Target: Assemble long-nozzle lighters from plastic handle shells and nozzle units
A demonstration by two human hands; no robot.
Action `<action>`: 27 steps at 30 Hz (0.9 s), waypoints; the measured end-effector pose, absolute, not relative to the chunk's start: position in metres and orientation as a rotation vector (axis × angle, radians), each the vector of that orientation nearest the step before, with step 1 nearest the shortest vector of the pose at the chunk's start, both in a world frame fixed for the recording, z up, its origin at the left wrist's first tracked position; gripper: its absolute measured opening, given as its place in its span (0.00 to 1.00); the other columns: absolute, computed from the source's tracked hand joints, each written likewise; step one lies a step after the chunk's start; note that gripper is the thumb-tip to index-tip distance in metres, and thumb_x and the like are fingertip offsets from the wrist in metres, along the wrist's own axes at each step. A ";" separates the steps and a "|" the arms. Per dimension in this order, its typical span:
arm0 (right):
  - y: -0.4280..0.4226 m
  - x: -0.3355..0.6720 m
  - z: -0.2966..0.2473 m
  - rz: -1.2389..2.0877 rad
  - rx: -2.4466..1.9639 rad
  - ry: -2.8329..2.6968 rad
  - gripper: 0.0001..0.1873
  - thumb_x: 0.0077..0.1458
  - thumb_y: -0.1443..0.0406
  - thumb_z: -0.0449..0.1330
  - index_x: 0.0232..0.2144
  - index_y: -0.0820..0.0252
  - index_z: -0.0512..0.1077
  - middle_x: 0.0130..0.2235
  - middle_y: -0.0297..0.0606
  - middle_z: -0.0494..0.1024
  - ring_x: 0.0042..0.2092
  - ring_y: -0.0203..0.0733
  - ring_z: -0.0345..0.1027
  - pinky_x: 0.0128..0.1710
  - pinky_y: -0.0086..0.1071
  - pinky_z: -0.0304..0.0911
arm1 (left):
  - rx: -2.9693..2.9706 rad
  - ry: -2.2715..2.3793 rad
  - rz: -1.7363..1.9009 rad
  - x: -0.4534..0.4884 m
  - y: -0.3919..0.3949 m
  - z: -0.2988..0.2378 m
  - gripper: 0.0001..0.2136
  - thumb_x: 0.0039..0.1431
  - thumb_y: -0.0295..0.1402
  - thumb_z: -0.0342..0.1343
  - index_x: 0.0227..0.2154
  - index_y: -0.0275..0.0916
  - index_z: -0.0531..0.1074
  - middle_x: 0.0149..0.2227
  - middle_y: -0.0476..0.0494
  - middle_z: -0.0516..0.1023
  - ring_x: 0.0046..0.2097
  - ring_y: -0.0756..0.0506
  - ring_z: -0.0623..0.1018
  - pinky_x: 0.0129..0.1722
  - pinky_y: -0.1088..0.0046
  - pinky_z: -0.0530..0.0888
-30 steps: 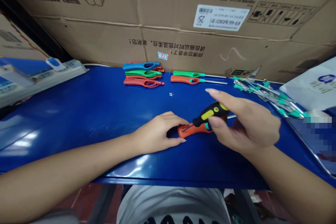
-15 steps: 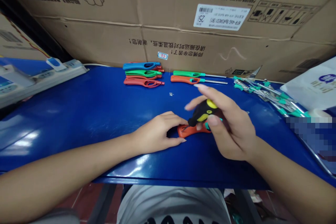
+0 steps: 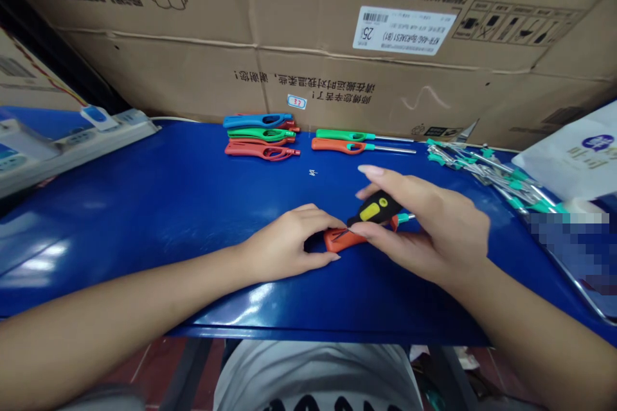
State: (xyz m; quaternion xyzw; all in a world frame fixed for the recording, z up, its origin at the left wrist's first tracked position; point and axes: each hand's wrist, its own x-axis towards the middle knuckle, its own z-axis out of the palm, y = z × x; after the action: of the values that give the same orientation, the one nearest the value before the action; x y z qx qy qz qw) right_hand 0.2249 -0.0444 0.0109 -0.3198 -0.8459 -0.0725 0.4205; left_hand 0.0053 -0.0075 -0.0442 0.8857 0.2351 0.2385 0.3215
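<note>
An orange lighter body (image 3: 340, 239) lies on the blue table (image 3: 168, 205) near its front edge. My left hand (image 3: 289, 244) curls round the lighter's left end and pins it down. My right hand (image 3: 424, 231) grips a short black-and-yellow screwdriver (image 3: 373, 210), its tip set on the orange lighter. The lighter's right part is hidden under my right hand; a teal bit and metal tube (image 3: 407, 216) show beside it.
Several blue, green and orange lighter handles (image 3: 260, 136) are stacked at the back, with two finished lighters (image 3: 359, 141) beside them. A heap of metal tubes with teal ends (image 3: 491, 173) lies at the right. Cardboard boxes (image 3: 308, 32) form the back wall; a power strip (image 3: 72, 141) sits left.
My right hand has been turning the screwdriver on the lighter, its fingers shifting round the handle. My left hand and the lighter have stayed put.
</note>
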 end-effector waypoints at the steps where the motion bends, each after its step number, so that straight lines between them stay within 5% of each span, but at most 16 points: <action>1: -0.044 0.225 0.011 -0.145 -0.823 -2.131 0.28 0.67 0.60 0.58 0.67 0.51 0.61 0.47 0.38 0.83 0.40 0.42 0.80 0.38 0.33 0.76 | 2.326 0.622 0.630 0.005 -0.007 -0.045 0.11 0.59 0.31 0.65 0.45 0.40 0.76 0.45 0.44 0.82 0.47 0.43 0.78 0.51 0.64 0.74; 4: -0.044 0.225 0.011 0.123 -0.783 -2.156 0.27 0.70 0.64 0.50 0.69 0.50 0.58 0.56 0.42 0.78 0.43 0.42 0.79 0.39 0.36 0.77 | 2.340 0.629 0.634 0.005 -0.007 -0.045 0.15 0.60 0.33 0.64 0.49 0.39 0.75 0.47 0.42 0.81 0.48 0.42 0.77 0.51 0.63 0.74; 9: -0.041 0.225 0.012 -0.162 -0.698 -2.120 0.27 0.63 0.65 0.64 0.62 0.48 0.67 0.41 0.36 0.83 0.36 0.41 0.77 0.35 0.33 0.74 | 2.337 0.607 0.627 0.005 -0.007 -0.045 0.10 0.60 0.30 0.65 0.44 0.40 0.76 0.44 0.45 0.82 0.46 0.43 0.78 0.50 0.65 0.73; 13: -0.039 0.224 0.007 0.117 -0.689 -2.141 0.23 0.70 0.66 0.50 0.65 0.52 0.62 0.51 0.42 0.79 0.49 0.44 0.76 0.44 0.38 0.75 | 2.341 0.614 0.633 0.005 -0.007 -0.045 0.14 0.59 0.30 0.65 0.48 0.38 0.75 0.45 0.43 0.81 0.47 0.42 0.78 0.50 0.65 0.73; 16: -0.038 0.223 0.005 0.299 -0.672 -2.095 0.21 0.69 0.66 0.53 0.62 0.51 0.64 0.48 0.40 0.79 0.41 0.40 0.77 0.37 0.35 0.74 | 2.342 0.610 0.637 0.005 -0.007 -0.045 0.15 0.59 0.31 0.65 0.49 0.38 0.75 0.47 0.42 0.81 0.48 0.41 0.78 0.51 0.64 0.73; 19: -0.038 0.225 0.007 0.034 -0.684 -2.097 0.19 0.63 0.63 0.64 0.55 0.53 0.70 0.38 0.37 0.80 0.35 0.40 0.76 0.32 0.32 0.71 | 2.329 0.595 0.630 0.005 -0.007 -0.045 0.11 0.59 0.30 0.65 0.44 0.39 0.76 0.45 0.44 0.82 0.47 0.43 0.78 0.51 0.65 0.73; 24: -0.041 0.226 0.010 0.291 -0.729 -2.133 0.25 0.71 0.65 0.48 0.68 0.52 0.58 0.53 0.43 0.78 0.39 0.39 0.78 0.36 0.34 0.75 | 2.332 0.615 0.640 0.005 -0.007 -0.045 0.14 0.59 0.31 0.66 0.47 0.38 0.75 0.46 0.42 0.81 0.48 0.42 0.77 0.52 0.64 0.73; 27: -0.042 0.225 0.010 0.209 -0.746 -2.096 0.24 0.67 0.65 0.58 0.64 0.50 0.65 0.44 0.37 0.82 0.35 0.38 0.77 0.34 0.31 0.74 | 2.340 0.605 0.636 0.005 -0.007 -0.046 0.12 0.60 0.31 0.65 0.46 0.39 0.76 0.45 0.43 0.82 0.47 0.42 0.77 0.51 0.64 0.73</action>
State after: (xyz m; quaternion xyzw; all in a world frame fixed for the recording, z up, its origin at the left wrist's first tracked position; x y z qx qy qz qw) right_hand 0.2252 -0.0423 0.0097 -0.3002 -0.8432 0.0842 0.4379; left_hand 0.0052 -0.0066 -0.0459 0.8884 0.2296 0.2415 0.3157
